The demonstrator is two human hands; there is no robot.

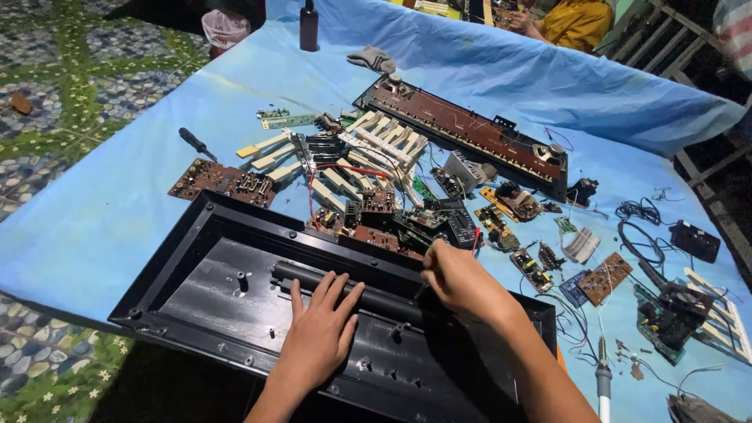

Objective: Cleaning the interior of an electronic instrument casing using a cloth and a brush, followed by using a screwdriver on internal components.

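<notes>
Nearest the camera, the left hand (319, 333) lies palm-down w/ fingers spread flat on the long black plastic keyboard shell (211, 298), fingertips resting against the black rounded ridge (345, 291) that runs inside it; it grips nothing. The right hand (462, 280) sits just to the right, fingers curled down at the shell's far wall by the ridge's end; can't tell if it pinches anything, fingertips are hidden. The shell is smooth, matte, tray-like w/ raised rim & small screw posts; its long axis runs from lower right to upper left, near edge overhanging the table front. It rests on a light blue crinkled plastic sheet (94, 219) covering the table. Just beyond the shell's far rim: a heap of brown & green circuit boards (376, 223) w/ red & black wires, touching the rim. Left of the heap, a flat brown circuit board (221, 182), & past it a black-handled screwdriver (196, 144). Cream-white plastic piano keys (376, 141) lie loose, fanned. Farther back, a long dark-red keyboard board (470, 137) w/ black frame, angled upper left to lower right. To the right, coiled black cables (638, 227) & small boards. At the far edge, a dark bottle (309, 25) upright, a grey cloth (373, 58) near it, & another person in a yellow top (576, 22).
</notes>
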